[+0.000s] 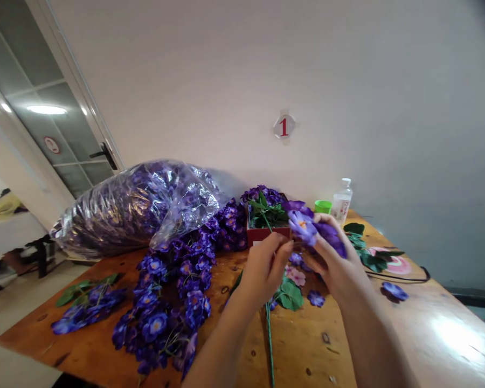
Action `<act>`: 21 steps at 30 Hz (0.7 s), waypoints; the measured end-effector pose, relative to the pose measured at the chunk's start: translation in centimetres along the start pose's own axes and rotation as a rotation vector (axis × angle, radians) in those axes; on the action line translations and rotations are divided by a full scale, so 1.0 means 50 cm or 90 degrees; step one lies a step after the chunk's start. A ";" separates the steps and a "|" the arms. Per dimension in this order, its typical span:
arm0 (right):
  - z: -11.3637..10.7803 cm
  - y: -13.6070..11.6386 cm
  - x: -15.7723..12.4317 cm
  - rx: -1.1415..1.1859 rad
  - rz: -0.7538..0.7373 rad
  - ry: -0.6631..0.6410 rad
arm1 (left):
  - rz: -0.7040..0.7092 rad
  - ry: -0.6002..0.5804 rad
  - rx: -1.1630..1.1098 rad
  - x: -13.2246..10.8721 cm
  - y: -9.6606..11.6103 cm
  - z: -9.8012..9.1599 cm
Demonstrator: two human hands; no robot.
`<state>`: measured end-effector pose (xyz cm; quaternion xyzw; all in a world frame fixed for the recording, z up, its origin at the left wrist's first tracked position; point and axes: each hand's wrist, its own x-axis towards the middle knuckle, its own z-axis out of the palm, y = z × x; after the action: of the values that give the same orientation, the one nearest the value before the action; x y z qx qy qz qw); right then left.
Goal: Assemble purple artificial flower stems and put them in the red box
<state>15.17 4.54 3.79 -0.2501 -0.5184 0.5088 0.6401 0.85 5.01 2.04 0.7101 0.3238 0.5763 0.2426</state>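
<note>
Purple fake flower (303, 226) was pinched by the left hand (264, 269) and the right hand (335, 264) above the middle of the tabletop (388, 345), and it could slip out and drop if either grip got loose.

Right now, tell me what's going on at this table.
A person stands at a wooden table. Their right hand holds an artificial purple flower, and their left hand pinches near its base, with a green stem running down from that hand. Loose purple flowers lie heaped on the table beside a bulging clear plastic bag of more, and a red box sits behind the hands.
</note>
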 end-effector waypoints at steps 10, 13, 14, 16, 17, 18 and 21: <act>-0.010 0.042 0.026 -0.089 0.045 -0.062 | -0.223 -0.062 -0.391 0.020 -0.042 0.015; 0.001 0.029 0.024 -0.010 0.042 0.033 | -0.199 -0.190 -0.361 0.015 -0.045 0.014; 0.004 0.023 0.021 0.011 0.052 0.037 | -0.204 -0.231 -0.362 0.014 -0.045 0.010; 0.009 0.015 0.017 0.046 0.061 0.036 | -0.227 -0.302 -0.396 0.014 -0.044 0.000; 0.011 0.014 0.016 0.060 0.064 0.035 | -0.240 -0.326 -0.419 0.014 -0.043 -0.003; 0.012 0.016 0.016 0.074 0.071 0.032 | -0.248 -0.341 -0.436 0.013 -0.041 -0.004; 0.008 0.031 0.025 0.096 0.104 0.018 | -0.233 -0.316 -0.392 0.011 -0.035 0.001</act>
<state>14.12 6.16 3.15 -0.2502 -0.4477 0.5933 0.6205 0.62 6.60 1.14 0.6523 0.1892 0.4052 0.6120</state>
